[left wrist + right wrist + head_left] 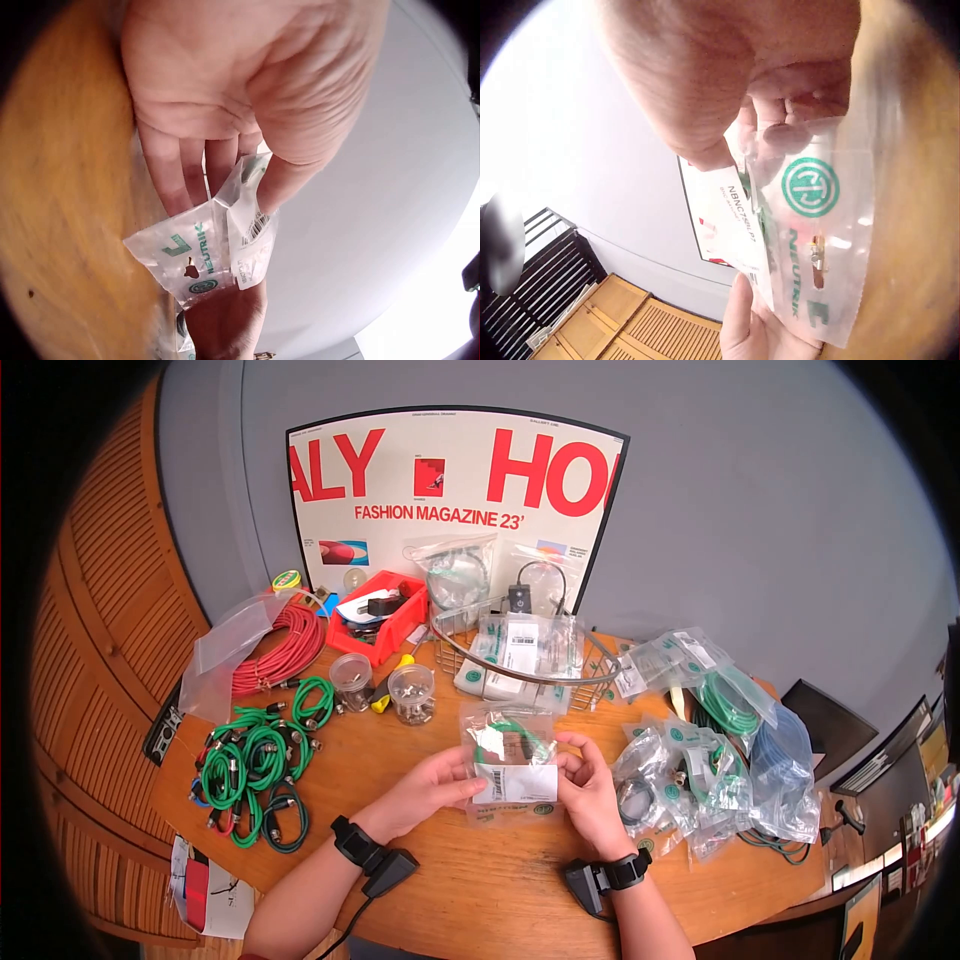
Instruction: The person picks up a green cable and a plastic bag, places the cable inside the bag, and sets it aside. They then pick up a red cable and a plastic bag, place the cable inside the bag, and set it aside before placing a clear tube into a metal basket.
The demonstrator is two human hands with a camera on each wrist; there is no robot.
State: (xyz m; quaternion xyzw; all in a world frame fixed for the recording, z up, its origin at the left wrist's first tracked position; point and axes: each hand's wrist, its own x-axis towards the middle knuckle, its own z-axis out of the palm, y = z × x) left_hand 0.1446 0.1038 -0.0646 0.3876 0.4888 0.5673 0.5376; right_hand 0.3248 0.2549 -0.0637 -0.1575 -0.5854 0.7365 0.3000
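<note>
Left hand: your left hand (432,792) pinches the bag's left edge, thumb on the front, fingers behind, closed to the plastic's thickness.
Right hand: your right hand (590,792) grips the right edge the same way.
Clear bag: the clear bag (513,738), holding something green, is between your hands at the table (470,890).
White label: the white label (520,784) crosses its front.
Green cables: the green cables (250,760) lie to your left.
</note>
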